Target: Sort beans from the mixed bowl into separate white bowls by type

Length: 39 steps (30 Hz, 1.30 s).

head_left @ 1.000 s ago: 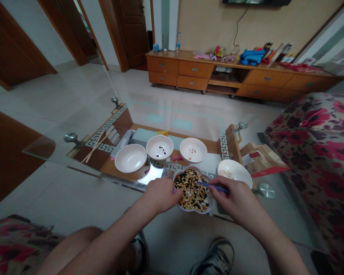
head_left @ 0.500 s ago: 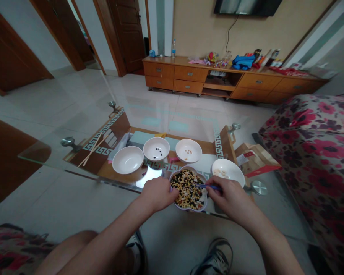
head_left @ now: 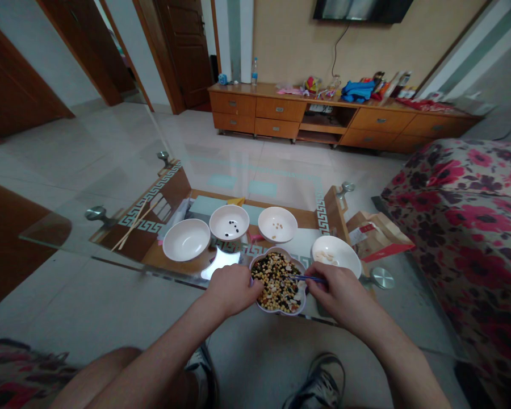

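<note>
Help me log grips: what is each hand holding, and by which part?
Left hand: scalloped bowl, by its left rim. Right hand: purple tool, by its rear part.

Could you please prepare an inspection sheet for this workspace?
Surface: glass table; bright glare near the left hand.
Job's things: dish of mixed beans; purple tool; four white bowls, three holding small pieces.
Clutter: crossed sticks at left; paper bag at right.
Hands: left hand grips the dish's rim; right hand holds the tool, its tip at the beans.
Cables: cord below the TV.
Surroundings: cabinet, floral cover.
</note>
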Available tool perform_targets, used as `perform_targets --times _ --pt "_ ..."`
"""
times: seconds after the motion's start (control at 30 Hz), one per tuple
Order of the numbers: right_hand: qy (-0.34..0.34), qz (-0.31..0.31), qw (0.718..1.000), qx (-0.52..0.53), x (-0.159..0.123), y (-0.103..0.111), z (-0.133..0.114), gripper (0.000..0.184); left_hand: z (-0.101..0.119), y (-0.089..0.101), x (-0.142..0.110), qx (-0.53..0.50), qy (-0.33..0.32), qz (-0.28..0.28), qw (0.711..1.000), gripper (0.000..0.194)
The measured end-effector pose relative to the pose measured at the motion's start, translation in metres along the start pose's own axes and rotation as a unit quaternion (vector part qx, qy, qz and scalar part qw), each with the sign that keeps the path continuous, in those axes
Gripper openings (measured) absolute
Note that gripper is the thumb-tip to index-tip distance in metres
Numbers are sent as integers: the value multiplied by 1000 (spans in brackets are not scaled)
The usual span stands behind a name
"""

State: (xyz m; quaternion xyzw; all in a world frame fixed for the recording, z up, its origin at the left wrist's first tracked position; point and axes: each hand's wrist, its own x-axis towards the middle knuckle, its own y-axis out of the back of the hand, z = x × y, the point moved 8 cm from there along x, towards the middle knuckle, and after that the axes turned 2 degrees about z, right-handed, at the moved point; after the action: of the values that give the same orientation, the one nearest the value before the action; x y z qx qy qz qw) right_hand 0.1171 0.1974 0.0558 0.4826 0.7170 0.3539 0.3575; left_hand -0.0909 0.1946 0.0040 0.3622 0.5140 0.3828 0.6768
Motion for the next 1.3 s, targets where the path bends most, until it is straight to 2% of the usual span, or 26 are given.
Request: perform_targets --times 0.17,0.53,0.8,1.07,1.3 --pt "-26 10 999 -42 1 1 6 21 1 0 -1 3 2 0 1000 50" --pt "-14 6 998 -62 2 -3 -1 21 1 1 -1 15 -3 12 1000 51" --pt "15 63 994 -88 1 4 -7 23 1 0 0 14 -2 6 1000 52" --pt "22 49 994 -92 3 -3 -4 24 2 2 -1 12 -7 12 1000 53" --pt "6 31 995 -94 2 0 -6 24 2 2 -1 13 -12 19 1000 51"
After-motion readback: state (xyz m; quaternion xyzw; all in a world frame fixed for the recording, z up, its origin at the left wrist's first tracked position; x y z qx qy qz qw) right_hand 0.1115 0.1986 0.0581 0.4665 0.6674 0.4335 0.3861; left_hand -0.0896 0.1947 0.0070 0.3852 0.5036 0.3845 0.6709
